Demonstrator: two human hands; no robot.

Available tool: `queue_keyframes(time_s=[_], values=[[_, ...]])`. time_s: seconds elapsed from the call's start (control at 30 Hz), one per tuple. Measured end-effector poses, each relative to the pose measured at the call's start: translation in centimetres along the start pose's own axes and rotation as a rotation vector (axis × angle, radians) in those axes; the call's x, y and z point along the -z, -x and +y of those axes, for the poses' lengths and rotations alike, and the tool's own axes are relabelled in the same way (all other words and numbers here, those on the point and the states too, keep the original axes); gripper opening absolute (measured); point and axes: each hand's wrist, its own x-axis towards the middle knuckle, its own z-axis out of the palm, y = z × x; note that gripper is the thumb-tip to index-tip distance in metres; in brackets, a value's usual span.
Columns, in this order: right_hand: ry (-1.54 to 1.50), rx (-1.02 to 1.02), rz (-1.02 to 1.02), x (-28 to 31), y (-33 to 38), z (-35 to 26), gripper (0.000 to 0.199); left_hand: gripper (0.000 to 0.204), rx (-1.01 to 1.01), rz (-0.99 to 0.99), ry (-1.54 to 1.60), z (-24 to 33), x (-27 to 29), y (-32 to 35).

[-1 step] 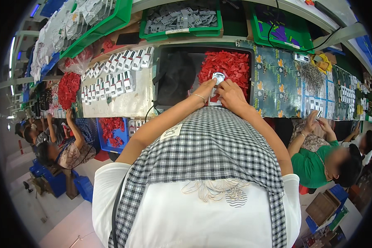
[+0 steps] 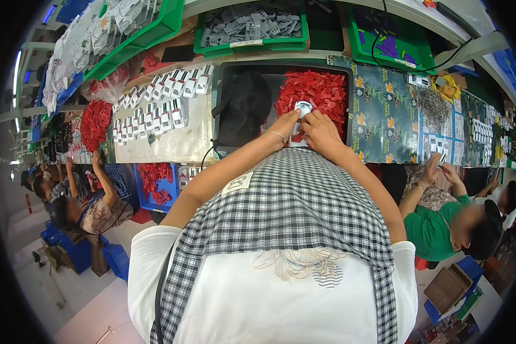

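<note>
My left hand and my right hand meet at the near edge of a black tray. Between them they grip a small white plastic housing with a rounded, shiny top end; its lower part is mostly covered by my fingers. Both hands are closed on it, thumbs close together. A heap of small red plastic pieces fills the tray's right side, right behind the housing. Black cloth-like material lies in its left half. A little red shows under my fingers, and I cannot make out what it belongs to.
Rows of white-and-dark housings stand left of the tray. Green bins line the back, one with grey parts. A patterned cover lies on the right. Co-workers sit on both sides, one in a green shirt. A blue bin holds red pieces.
</note>
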Motion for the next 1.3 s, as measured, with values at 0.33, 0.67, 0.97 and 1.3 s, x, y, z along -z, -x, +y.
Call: queue_keyframes(time_s=[0.33, 0.67, 0.97, 1.3], values=[[-0.074, 0.026, -0.126, -0.1, -0.2, -0.4, 0.012, 0.037, 0.057, 0.040, 0.051, -0.1, -0.3, 0.5], [-0.082, -0.247, 0.080, 0.0, 0.2, -0.8, 0.017, 0.037, -0.008, 0.004, 0.097, -0.2, -0.5, 0.6], [-0.008, -0.079, 0.124, -0.7, 0.8, -0.5, 0.013, 0.038, -0.010, 0.029, 0.043, -0.3, -0.7, 0.7], [-0.039, -0.187, 0.302, -0.5, 0.2, -0.7, 0.013, 0.039, -0.048, 0.025, 0.043, -0.6, -0.5, 0.5]])
